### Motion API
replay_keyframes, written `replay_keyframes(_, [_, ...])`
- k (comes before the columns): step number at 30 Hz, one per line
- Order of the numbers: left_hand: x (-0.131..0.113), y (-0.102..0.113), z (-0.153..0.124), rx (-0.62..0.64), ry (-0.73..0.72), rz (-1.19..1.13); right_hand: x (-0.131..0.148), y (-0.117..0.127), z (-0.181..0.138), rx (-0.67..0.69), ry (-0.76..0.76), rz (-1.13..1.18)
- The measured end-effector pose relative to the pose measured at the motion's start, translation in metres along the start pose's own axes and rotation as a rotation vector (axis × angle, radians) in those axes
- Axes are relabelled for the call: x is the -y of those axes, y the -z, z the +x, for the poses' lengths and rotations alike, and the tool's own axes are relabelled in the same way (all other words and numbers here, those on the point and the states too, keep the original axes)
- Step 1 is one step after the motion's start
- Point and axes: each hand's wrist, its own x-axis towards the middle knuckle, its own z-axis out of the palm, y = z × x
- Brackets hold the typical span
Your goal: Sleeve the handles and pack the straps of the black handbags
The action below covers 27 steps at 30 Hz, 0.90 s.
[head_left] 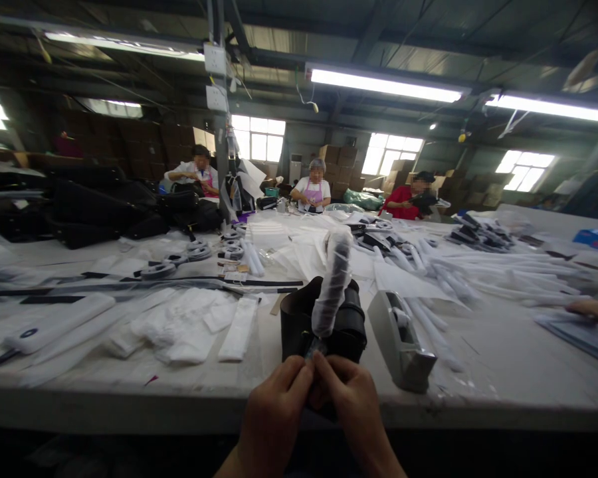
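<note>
White-wrapped, a handle [333,285] is pinched at its near end by the left hand [275,401] and right hand [353,398]. It rises over a black bag [296,315] on the near desk [498,372], tape dispenser [387,335] just right, flat white packet [239,330] left, co-workers [313,191] far across.

Tape dispenser [403,352] narrowed the right side

A slim gap parted it from the black bag [295,312], with a wrapped piece [331,292] jutting above. A white packet [240,329] bounded the left. Right of the dispenser, the near table [493,382] lay open toward another person's hand [588,309]
</note>
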Motion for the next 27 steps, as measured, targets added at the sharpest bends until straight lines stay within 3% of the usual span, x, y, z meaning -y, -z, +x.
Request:
replay_keyframes(5, [0.003, -0.004, -0.022, -0.034, -0.091, -0.035, -0.001, 0.000, 0.000, -0.038, 0.002, -0.094])
replay_keyframes(10, [0.006, 0.012, -0.050, 0.076, -0.159, -0.294, 0.001, 0.005, 0.001, -0.016, -0.018, -0.080])
replay_keyframes(12, [0.007, 0.022, -0.048, 0.058, 0.028, -0.356, 0.001, 0.006, 0.001, -0.014, -0.023, -0.104])
replay_keyframes(14, [0.008, 0.030, -0.036, 0.044, 0.358, -0.408, 0.000, 0.006, 0.001, -0.005, -0.003, -0.129])
replay_keyframes(17, [0.006, 0.028, -0.009, 0.167, 0.712, -0.713, -0.001, 0.004, 0.000, 0.019, 0.045, -0.177])
replay_keyframes(21, [-0.001, 0.010, 0.009, 0.300, 0.903, -1.123, 0.003, 0.004, -0.002, -0.029, 0.143, -0.364])
replay_keyframes(24, [-0.005, 0.002, 0.008, 0.282, 0.977, -1.148, 0.006, 0.006, -0.003, -0.100, 0.241, -0.506])
replay_keyframes(27, [-0.005, 0.001, 0.007, 0.209, 0.978, -1.126, 0.006, 0.006, -0.004, -0.118, 0.217, -0.456])
